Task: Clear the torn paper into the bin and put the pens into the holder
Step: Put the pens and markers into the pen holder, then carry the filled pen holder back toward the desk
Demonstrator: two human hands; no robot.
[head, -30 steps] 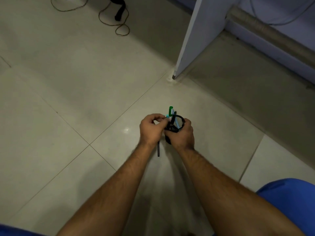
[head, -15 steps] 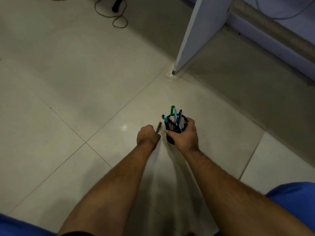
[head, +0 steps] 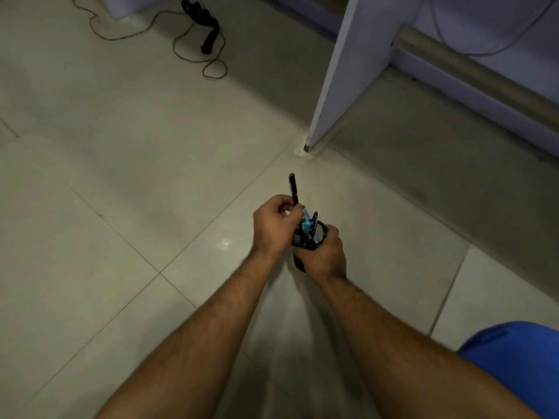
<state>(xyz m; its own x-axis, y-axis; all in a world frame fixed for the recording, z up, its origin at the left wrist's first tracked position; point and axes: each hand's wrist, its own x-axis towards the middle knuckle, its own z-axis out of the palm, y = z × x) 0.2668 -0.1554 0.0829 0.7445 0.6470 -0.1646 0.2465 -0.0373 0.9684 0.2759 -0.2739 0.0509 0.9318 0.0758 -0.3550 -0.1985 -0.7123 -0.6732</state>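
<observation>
My right hand [head: 325,255] grips a black mesh pen holder [head: 314,237] above the tiled floor. Several pens [head: 309,225] stand in it, one with a green cap. My left hand [head: 273,226] is closed on a black pen [head: 293,189], held upright right at the holder's left rim, with its upper end sticking up past my fingers. The pen's lower end is hidden behind my hand. No torn paper or bin shows in this view.
A pale partition panel [head: 348,71] meets the floor just beyond the holder. A black cable bundle [head: 208,28] with a thin brown cord lies at the far back. A grey pipe [head: 472,77] runs along the right wall. Blue clothing [head: 514,358] is at the lower right.
My left hand dropped to the floor beside the holder, picked up a black pen, and has risen back to the holder's rim with it. The right hand kept its grip on the holder.
</observation>
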